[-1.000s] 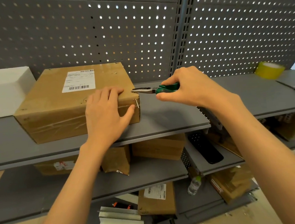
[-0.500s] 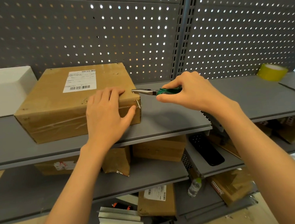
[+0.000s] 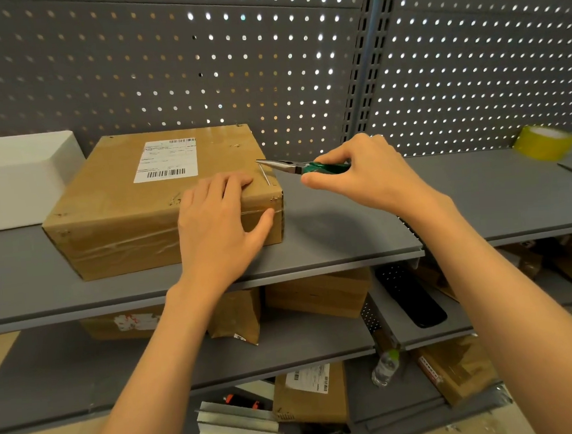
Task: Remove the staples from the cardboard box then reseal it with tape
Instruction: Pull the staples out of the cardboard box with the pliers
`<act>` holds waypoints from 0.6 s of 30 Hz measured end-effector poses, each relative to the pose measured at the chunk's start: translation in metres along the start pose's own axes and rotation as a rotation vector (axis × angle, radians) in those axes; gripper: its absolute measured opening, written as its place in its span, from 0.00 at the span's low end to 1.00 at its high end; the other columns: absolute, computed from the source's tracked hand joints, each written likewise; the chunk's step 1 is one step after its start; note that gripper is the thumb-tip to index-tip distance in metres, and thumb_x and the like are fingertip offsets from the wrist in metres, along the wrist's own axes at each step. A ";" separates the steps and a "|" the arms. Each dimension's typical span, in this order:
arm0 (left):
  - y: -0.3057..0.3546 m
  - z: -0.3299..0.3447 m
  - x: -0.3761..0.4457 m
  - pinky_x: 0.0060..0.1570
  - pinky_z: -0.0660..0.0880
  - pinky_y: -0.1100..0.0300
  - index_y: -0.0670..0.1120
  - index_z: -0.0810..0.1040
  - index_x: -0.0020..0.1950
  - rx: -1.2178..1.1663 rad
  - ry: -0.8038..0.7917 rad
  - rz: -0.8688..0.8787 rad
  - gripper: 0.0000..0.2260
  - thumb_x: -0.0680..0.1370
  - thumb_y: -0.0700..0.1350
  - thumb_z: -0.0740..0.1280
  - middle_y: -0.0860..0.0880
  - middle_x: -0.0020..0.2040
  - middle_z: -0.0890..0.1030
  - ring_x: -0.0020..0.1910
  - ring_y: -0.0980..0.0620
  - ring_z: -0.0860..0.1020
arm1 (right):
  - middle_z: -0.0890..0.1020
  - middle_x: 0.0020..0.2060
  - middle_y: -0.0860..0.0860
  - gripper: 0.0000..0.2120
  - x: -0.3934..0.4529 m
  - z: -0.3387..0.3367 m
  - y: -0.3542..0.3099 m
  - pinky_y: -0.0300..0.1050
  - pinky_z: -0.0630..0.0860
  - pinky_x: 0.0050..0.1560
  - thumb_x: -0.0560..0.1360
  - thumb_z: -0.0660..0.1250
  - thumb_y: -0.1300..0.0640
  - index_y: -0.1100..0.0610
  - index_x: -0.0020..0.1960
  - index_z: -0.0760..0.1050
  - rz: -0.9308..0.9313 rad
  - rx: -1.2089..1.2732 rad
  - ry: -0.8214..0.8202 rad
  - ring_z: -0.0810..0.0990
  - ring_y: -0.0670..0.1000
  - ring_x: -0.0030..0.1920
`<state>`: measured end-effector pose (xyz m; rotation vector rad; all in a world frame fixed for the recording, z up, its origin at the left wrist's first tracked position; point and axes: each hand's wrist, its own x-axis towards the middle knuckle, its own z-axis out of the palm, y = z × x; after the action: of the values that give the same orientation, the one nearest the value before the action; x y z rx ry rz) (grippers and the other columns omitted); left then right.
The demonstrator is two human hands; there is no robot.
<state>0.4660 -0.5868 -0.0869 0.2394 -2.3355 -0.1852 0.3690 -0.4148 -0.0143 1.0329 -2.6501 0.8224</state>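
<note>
Head view: box (image 3: 123, 209) sits on the left half of the top shelf (image 3: 347, 232), its front face near the shelf's front edge; bare shelf runs rightward from it. Left hand (image 3: 219, 218) lies spread over the box's front right corner, fingers flat on top, thumb on the front face. Right hand (image 3: 360, 173) grips green-handled pliers (image 3: 294, 166), whose tips pinch a staple (image 3: 265, 176) standing up from that corner. A yellow tape roll (image 3: 544, 141) sits at the shelf's far right, against the pegboard (image 3: 265, 64).
</note>
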 end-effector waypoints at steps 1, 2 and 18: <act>0.000 0.000 0.000 0.54 0.65 0.56 0.46 0.75 0.59 0.000 -0.001 0.000 0.23 0.73 0.60 0.58 0.47 0.56 0.78 0.55 0.47 0.74 | 0.81 0.31 0.53 0.12 0.001 0.001 0.000 0.45 0.69 0.36 0.70 0.68 0.42 0.48 0.46 0.84 0.004 0.001 0.017 0.73 0.52 0.34; 0.000 0.000 0.000 0.54 0.65 0.56 0.46 0.75 0.59 0.000 -0.001 0.000 0.24 0.73 0.60 0.58 0.47 0.56 0.78 0.55 0.47 0.74 | 0.81 0.32 0.54 0.13 0.002 0.002 0.000 0.45 0.71 0.37 0.70 0.68 0.43 0.50 0.46 0.84 0.008 0.008 0.033 0.75 0.53 0.35; -0.001 -0.012 0.004 0.55 0.65 0.59 0.45 0.74 0.60 -0.090 -0.047 0.017 0.22 0.73 0.58 0.60 0.47 0.56 0.77 0.56 0.48 0.74 | 0.79 0.30 0.55 0.19 0.023 0.017 -0.013 0.48 0.73 0.39 0.70 0.66 0.41 0.58 0.43 0.81 -0.010 0.114 0.150 0.72 0.56 0.35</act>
<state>0.4719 -0.5889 -0.0759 0.1720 -2.3678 -0.2890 0.3610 -0.4453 -0.0146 0.9685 -2.4958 1.0173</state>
